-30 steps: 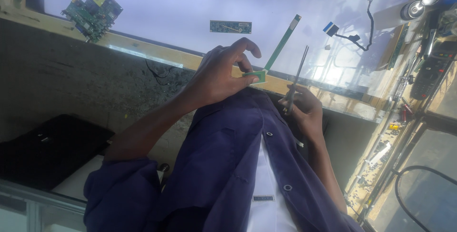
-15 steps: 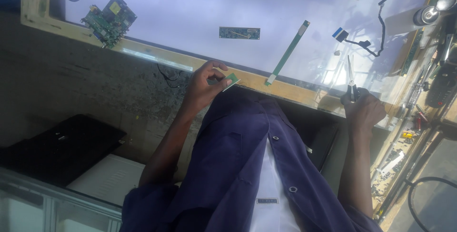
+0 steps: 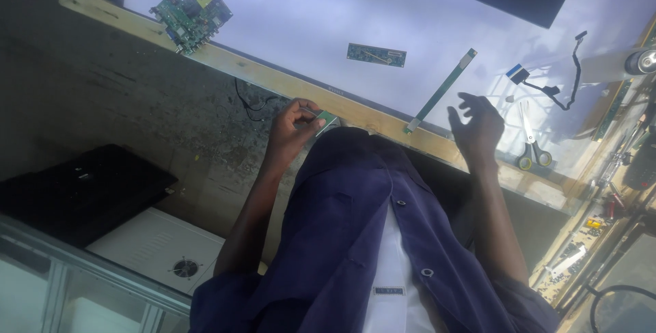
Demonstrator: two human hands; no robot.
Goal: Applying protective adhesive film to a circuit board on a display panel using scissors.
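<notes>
The right hand (image 3: 478, 125), right of centre in the frame, has let go of the pair of metal scissors with yellow-green handle loops (image 3: 529, 145). A second ago it held them by the blades close to the left hand. Half a second ago it was carrying them off to the right. Now they lie flat on the pale, glossy white tabletop (image 3: 287, 25), just to the right of the hand and apart from it. The right hand hovers empty, its fingers spread wide and loosely curled.

The left hand (image 3: 292, 127), left of centre, has kept its grip. Thumb and fingertips are pinched on a small flat green circuit-board piece (image 3: 325, 120), held just over the light wooden rail along the table's near edge (image 3: 260, 77). Its far corner pokes out toward the right. So the cutting tool is out of play and the small piece sits in one hand only, no longer between the two.

Nothing else on the table appears to have moved. A long narrow green strip board (image 3: 441, 92) lies slanted between the two hands, its lower end at the rail. A short dark-green rectangular board (image 3: 376, 54) lies above centre. A large green circuit board with many components (image 3: 191, 15) sits at the upper left. A black cable with a blue connector (image 3: 547, 87) curls at the upper right, above the scissors. The person's dark blue buttoned shirt (image 3: 355, 237) fills the bottom centre.
</notes>
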